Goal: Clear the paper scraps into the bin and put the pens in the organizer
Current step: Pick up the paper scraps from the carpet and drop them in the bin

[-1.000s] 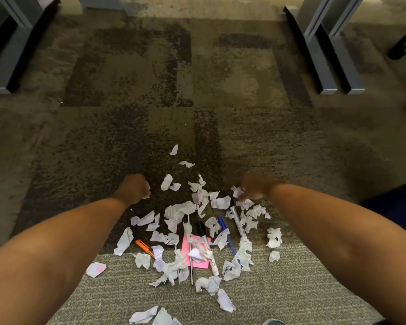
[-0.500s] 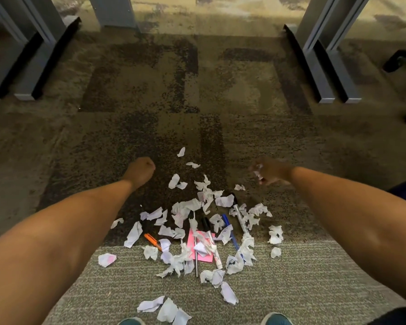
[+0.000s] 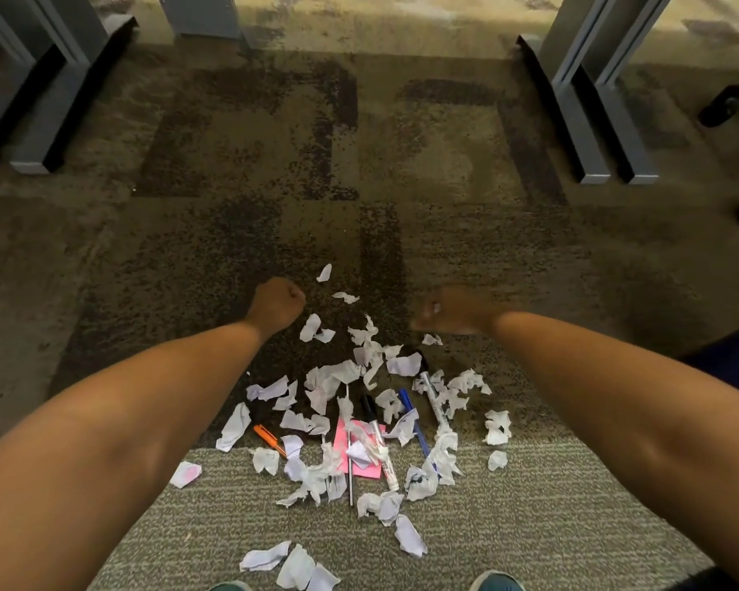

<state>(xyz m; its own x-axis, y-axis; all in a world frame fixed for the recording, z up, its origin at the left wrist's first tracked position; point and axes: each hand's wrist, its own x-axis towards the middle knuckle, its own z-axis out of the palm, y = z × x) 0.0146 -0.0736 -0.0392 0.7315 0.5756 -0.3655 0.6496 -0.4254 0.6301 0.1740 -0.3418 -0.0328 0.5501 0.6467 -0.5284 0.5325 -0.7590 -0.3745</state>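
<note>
Several torn white paper scraps [image 3: 331, 377] lie scattered on the carpet in front of me. Mixed among them are pens: an orange pen [image 3: 269, 438], a black marker [image 3: 370, 409], a blue pen [image 3: 414, 422] and a clear pen [image 3: 432, 400]. A pink note [image 3: 365, 467] lies under some of them. My left hand [image 3: 276, 305] is a tight fist just left of the pile's far end, with whatever it holds hidden inside. My right hand [image 3: 449, 311], blurred, pinches a small white scrap above the pile's far right side. No bin or organizer is in view.
Grey desk legs stand at the far left [image 3: 48, 104] and far right [image 3: 594, 121]. Black chair casters [image 3: 726, 104] sit at the right edge. My shoe tips [image 3: 495, 584] show at the bottom, close to the nearest scraps.
Both hands have lifted up and away from the pile. The scrap beside my left hand is gone from the floor, and my right hand has carried a scrap up with it.
</note>
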